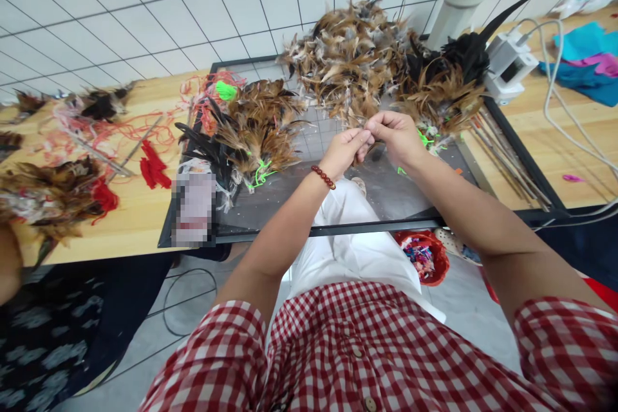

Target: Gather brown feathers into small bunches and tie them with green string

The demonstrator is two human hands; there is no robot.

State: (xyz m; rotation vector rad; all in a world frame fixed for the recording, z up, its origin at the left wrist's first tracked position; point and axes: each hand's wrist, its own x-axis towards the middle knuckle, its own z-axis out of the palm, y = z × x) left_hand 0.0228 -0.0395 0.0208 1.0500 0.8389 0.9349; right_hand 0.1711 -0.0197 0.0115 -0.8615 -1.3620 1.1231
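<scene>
Over the dark-framed mesh screen (270, 206), my left hand (344, 149) and my right hand (398, 136) meet fingertip to fingertip. Both are closed in a pinch; whatever lies between the fingers is too small to make out. Just beyond them rises a large heap of brown and grey feathers (355, 58). To the left lies a pile of brown feathers (270, 116) with bright green thread (261, 174) at its near end. Right of my hands are more brown feathers (441, 103), with long black feathers (458, 55) behind.
A pale bottle (461, 3) and a white plug adapter (510, 64) with cables stand at the right, near thin sticks (509, 154). Red thread (154, 164) and feather bundles (53, 196) lie on the left tabletop. A red basket (441, 270) sits below.
</scene>
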